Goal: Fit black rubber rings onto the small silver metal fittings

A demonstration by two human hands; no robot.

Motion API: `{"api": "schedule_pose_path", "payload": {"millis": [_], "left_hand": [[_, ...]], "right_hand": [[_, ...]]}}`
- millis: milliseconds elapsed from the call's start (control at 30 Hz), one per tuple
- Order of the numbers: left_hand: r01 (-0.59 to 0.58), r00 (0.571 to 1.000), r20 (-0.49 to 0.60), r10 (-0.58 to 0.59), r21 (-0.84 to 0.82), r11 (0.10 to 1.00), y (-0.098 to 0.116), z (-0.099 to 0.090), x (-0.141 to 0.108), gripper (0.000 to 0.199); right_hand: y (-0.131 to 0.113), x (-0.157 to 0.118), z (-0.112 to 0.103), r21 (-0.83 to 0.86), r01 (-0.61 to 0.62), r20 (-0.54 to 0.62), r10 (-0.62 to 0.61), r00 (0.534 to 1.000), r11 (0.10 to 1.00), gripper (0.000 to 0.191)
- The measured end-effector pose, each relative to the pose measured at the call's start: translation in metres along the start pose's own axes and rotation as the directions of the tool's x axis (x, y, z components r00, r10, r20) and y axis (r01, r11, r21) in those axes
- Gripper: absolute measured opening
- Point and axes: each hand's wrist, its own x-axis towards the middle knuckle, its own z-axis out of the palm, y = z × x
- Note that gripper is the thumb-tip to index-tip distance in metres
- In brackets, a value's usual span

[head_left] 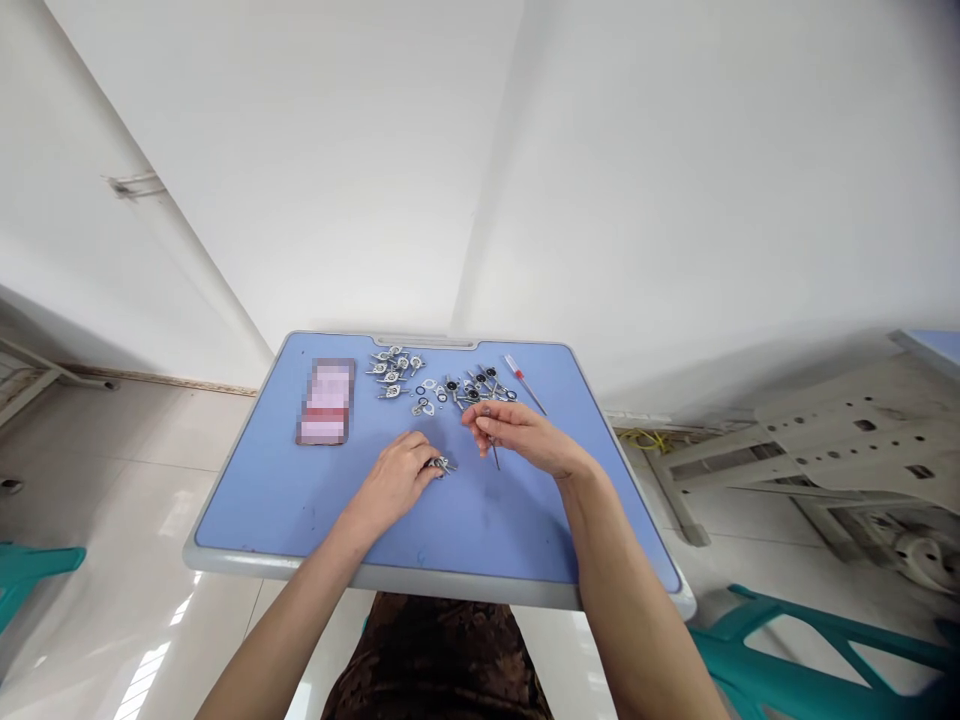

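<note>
My left hand (397, 476) rests low over the middle of the blue table, thumb and fingers closed on a small silvery flanged metal part (442, 466). To its right, slightly raised, my right hand (519, 434) pinches a thin metal rod (495, 457) that points down; its upper end is hidden by the fingers. Beyond the hands lie several flanged metal parts (391, 377) in a group. Black-capped parts with stems (480, 383) are heaped behind my right hand. Between the two groups are loose flat flange plates (429, 385) and dark rings (421, 391).
A phone with a blurred screen (326, 400) lies at the table's left. A screwdriver with a clear and red handle (519, 374) lies at the back right. The blue table (300, 510) stands against a white wall. Green stools (810, 640) are on both sides.
</note>
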Motion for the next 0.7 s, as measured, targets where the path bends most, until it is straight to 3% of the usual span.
{"api": "schedule_pose_path", "payload": {"millis": [100, 267, 467, 700], "left_hand": [[-0.014, 1.0, -0.01, 0.014, -0.004, 1.0, -0.001, 0.001, 0.0, 0.012], [-0.02, 1.0, -0.02, 0.021, 0.018, 1.0, -0.002, 0.001, 0.0, 0.013], [-0.016, 1.0, -0.02, 0.016, 0.029, 0.999, -0.001, 0.001, 0.0, 0.013], [0.012, 1.0, -0.01, -0.012, 0.016, 1.0, -0.001, 0.001, 0.0, 0.013]], "right_hand": [[0.0, 0.0, 0.005, 0.101, 0.027, -0.082, -0.019, 0.996, 0.995, 0.036], [0.009, 0.005, 0.023, 0.041, 0.12, -0.263, -0.105, 0.959, 0.992, 0.035], [0.013, 0.008, 0.03, 0.071, 0.22, -0.175, -0.205, 0.963, 0.973, 0.024], [0.016, 0.014, 0.036, -0.06, 0.409, -0.305, -0.407, 0.861, 0.91, 0.016]]}}
